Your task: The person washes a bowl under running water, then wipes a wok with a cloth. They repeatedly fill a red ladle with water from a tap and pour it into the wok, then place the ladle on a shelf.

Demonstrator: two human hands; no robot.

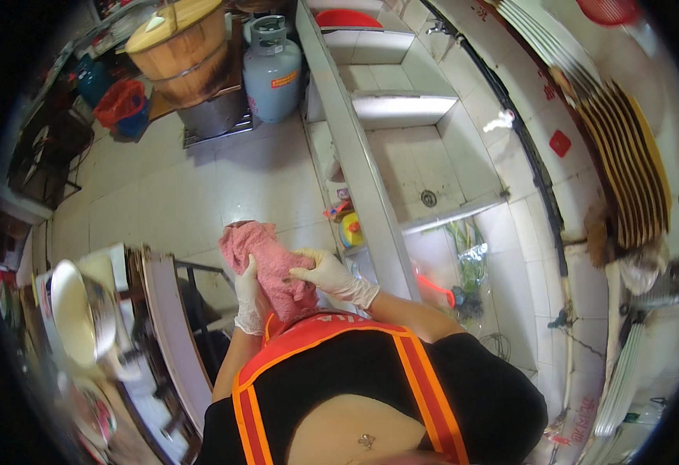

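Observation:
A pink terry cloth [272,261] is held up in front of my red apron [310,334], bunched and folded over. My left hand [250,299], in a white disposable glove, grips its left side, with the thumb lying on top. From the right, my right hand [333,276], gloved the same way, pinches the cloth between thumb and fingers. The fingers beneath the fabric are hidden. Below the cloth lies the tiled floor [199,192].
To the right runs a row of tiled sinks [415,157]; the nearest basin holds green vegetables [467,261] and a red-handled item [435,290]. Ahead stand a gas cylinder [272,75] and a wooden steamer barrel [182,58]. A shelf at left carries a white basin [74,314].

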